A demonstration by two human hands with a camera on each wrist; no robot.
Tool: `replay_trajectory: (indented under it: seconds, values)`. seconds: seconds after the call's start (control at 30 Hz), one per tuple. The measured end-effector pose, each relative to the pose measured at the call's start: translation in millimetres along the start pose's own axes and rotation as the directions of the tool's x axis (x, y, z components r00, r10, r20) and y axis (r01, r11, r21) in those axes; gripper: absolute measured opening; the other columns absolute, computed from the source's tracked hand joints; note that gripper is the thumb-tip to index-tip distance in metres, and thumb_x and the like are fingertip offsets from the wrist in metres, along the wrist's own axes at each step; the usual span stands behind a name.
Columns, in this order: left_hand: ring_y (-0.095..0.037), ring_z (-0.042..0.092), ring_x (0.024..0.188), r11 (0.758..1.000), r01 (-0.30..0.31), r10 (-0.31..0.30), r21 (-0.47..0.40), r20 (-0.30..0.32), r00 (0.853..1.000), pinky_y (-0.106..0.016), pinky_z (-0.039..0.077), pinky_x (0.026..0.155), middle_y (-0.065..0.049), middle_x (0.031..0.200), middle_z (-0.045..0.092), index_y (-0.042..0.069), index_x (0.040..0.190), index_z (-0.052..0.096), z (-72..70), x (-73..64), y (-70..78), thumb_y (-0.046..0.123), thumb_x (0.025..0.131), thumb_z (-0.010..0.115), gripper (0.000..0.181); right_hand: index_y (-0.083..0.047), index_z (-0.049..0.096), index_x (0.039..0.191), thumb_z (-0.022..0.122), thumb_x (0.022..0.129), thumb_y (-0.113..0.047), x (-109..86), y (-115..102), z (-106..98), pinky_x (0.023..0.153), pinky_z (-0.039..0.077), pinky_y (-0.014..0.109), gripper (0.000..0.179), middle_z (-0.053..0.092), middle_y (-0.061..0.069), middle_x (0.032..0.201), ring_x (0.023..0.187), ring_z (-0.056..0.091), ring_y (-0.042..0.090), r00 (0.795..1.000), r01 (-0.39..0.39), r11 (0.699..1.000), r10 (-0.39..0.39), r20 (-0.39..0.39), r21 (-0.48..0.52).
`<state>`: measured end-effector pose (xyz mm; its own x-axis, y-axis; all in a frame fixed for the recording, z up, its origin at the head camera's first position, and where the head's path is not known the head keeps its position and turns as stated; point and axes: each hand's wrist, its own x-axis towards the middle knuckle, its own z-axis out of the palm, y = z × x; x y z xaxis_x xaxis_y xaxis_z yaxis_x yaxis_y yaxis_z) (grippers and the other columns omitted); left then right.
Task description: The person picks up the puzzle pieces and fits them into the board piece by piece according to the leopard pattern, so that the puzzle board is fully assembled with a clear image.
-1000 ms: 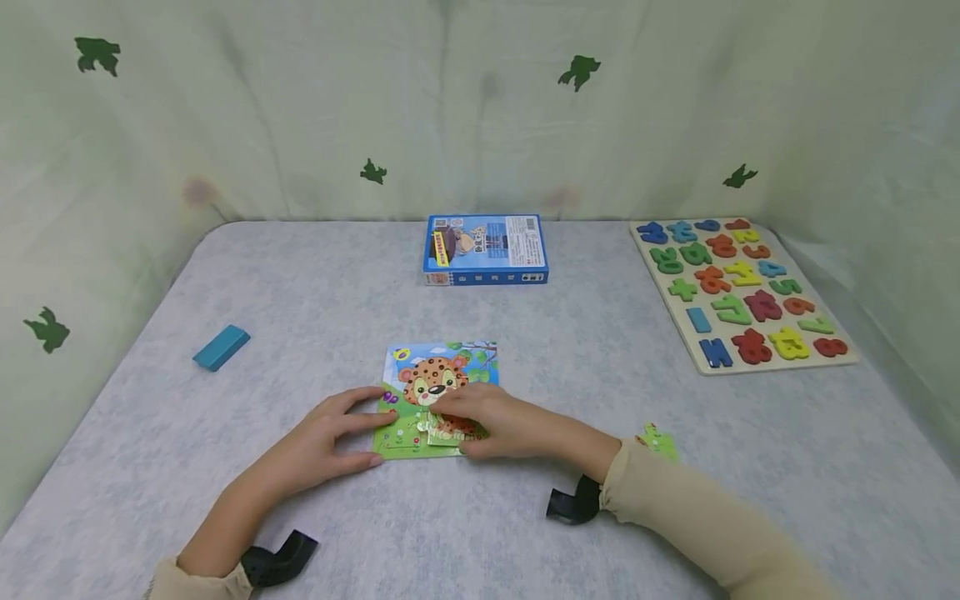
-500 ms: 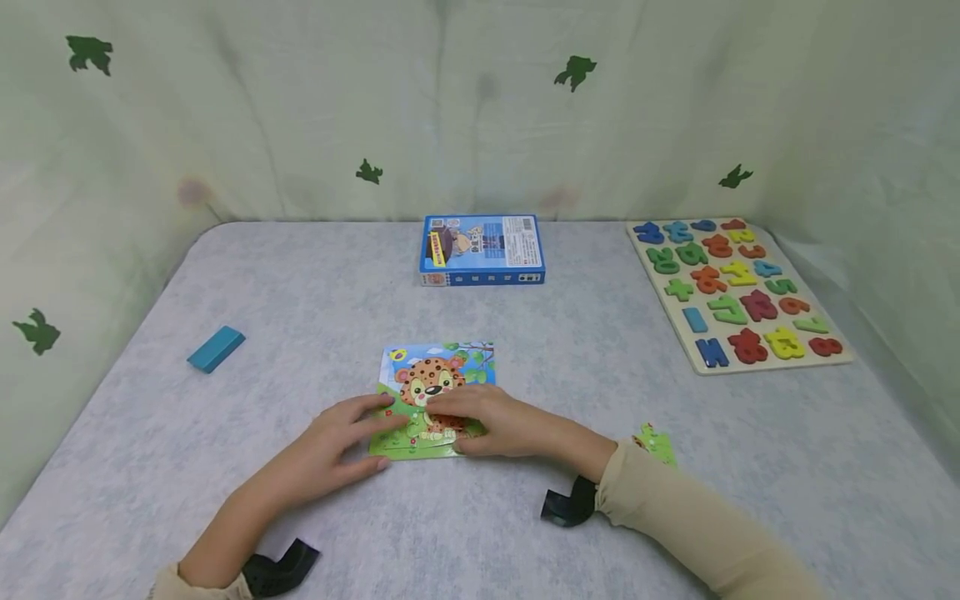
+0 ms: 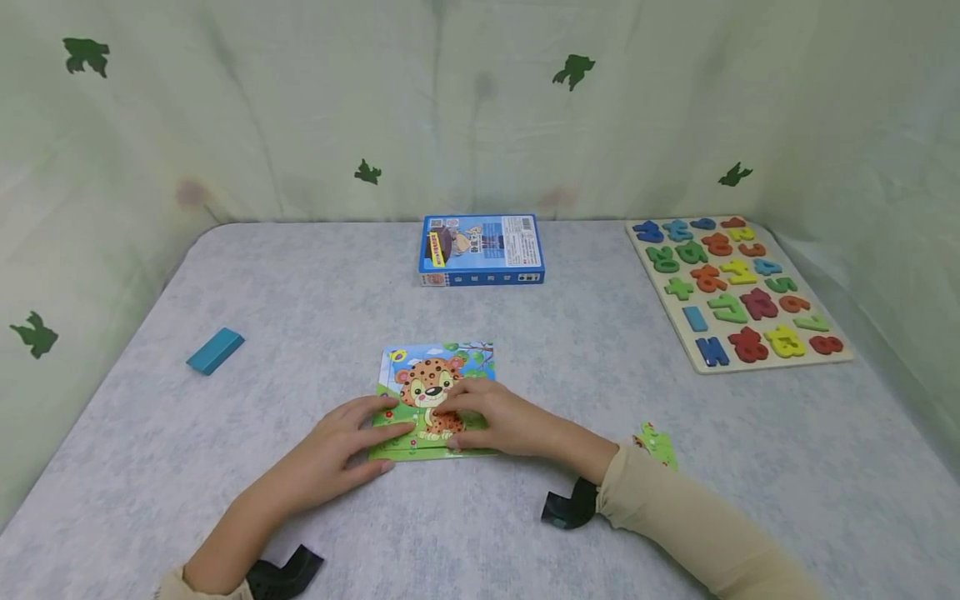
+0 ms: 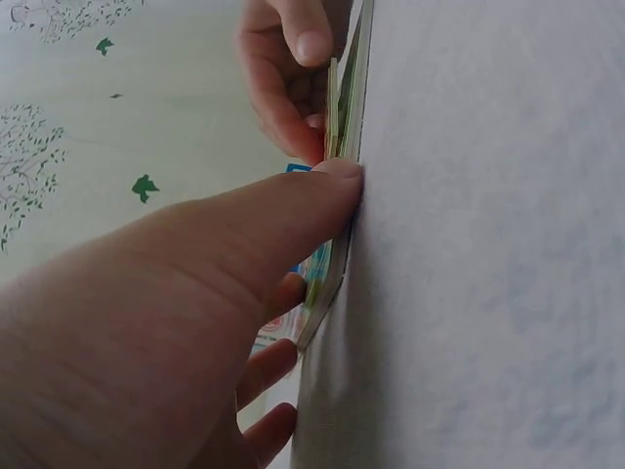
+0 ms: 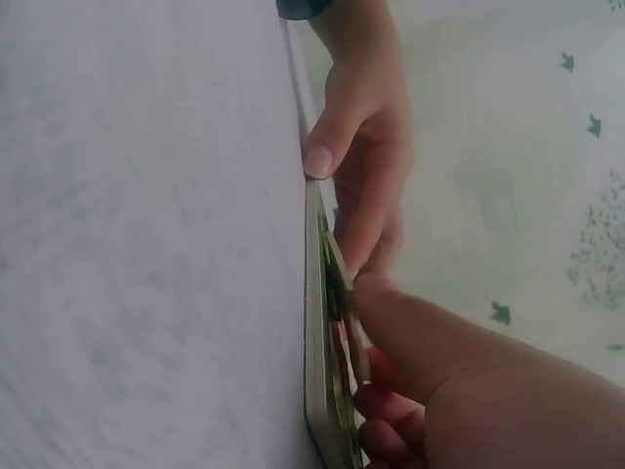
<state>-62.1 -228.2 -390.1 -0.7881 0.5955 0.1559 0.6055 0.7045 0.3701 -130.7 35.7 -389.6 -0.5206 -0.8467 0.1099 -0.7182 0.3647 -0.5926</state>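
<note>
A jigsaw puzzle board (image 3: pixel 408 454) with a spotted leopard cub on a green and blue background lies at the middle of the table. Above its lower part, my right hand (image 3: pixel 502 421) pinches a puzzle piece (image 3: pixel 444 427) showing the cub's body. That piece is tilted, one edge raised off the board, as the right wrist view shows between thumb and fingers. My left hand (image 3: pixel 337 450) has its fingers spread over the board's left side, the thumb (image 4: pixel 337 171) touching its near edge. Another green puzzle piece (image 3: pixel 657 444) lies beside the right sleeve, partly hidden by it.
A blue box (image 3: pixel 482 250) stands at the table's back edge. To the right lies a wooden board (image 3: pixel 723 364) of colored numbers and characters. A teal block (image 3: pixel 216 351) is at the left. Pale curtains (image 3: pixel 480 108) with green bird shapes hang behind.
My left fingers have slid slightly further over the board. The right fingers have drawn back a little to the right, uncovering more of the cub's body. The view has shifted slightly.
</note>
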Motion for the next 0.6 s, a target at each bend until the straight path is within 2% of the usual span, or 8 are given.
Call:
replay_trajectory:
  seconds: [0.13, 0.23, 0.4, 0.6]
  values:
    - [-0.029, 0.033, 0.123, 1.000, 0.003, -0.003, -0.007, -0.001, 1.000, -0.052, 0.029, 0.093, -0.006, 0.134, 0.040, 0.028, 0.127, 0.053, -0.3, -0.1, 0.9, 0.034, 0.084, 0.063, 0.045, -0.017, 0.063, 0.116, 0.064, 0.083, -0.032, -0.7, -1, 0, 0.090, 0.033, 0.032, 0.036, 0.051, -0.003, 0.113, 0.104, 0.044, 0.011, 0.998, -0.012, 0.997, 0.008, -0.056, -0.078]
    - [-0.029, 0.032, 0.123, 1.000, 0.005, -0.005, -0.009, -0.001, 1.000, -0.053, 0.028, 0.093, -0.006, 0.134, 0.039, 0.028, 0.127, 0.053, 0.0, -0.2, 1.5, 0.033, 0.084, 0.063, 0.045, -0.020, 0.062, 0.118, 0.062, 0.085, -0.036, -1.8, -4, -1, 0.091, 0.030, 0.035, 0.037, 0.051, -0.002, 0.114, 0.105, 0.043, 0.013, 0.998, -0.045, 0.987, 0.038, -0.046, -0.156]
    - [-0.030, 0.032, 0.122, 1.000, -0.006, 0.006, 0.010, -0.005, 1.000, -0.053, 0.028, 0.093, -0.008, 0.134, 0.038, 0.031, 0.128, 0.051, 1.1, 0.4, 2.6, 0.029, 0.083, 0.064, 0.047, -0.022, 0.053, 0.127, 0.056, 0.086, -0.043, -5.2, -14, -7, 0.097, 0.024, 0.040, 0.046, 0.044, 0.002, 0.126, 0.117, 0.036, 0.018, 0.994, -0.091, 0.966, 0.103, 0.038, -0.242]
    - [-0.031, 0.032, 0.122, 1.000, -0.014, 0.014, 0.016, -0.005, 1.000, -0.054, 0.028, 0.092, -0.011, 0.134, 0.037, 0.033, 0.125, 0.054, 2.3, 1.1, 4.5, 0.025, 0.083, 0.064, 0.044, -0.025, 0.037, 0.138, 0.051, 0.087, -0.050, -12.4, -16, -12, 0.102, 0.018, 0.043, 0.059, 0.032, 0.005, 0.139, 0.126, 0.026, 0.024, 0.981, -0.084, 0.965, 0.123, 0.148, -0.249]
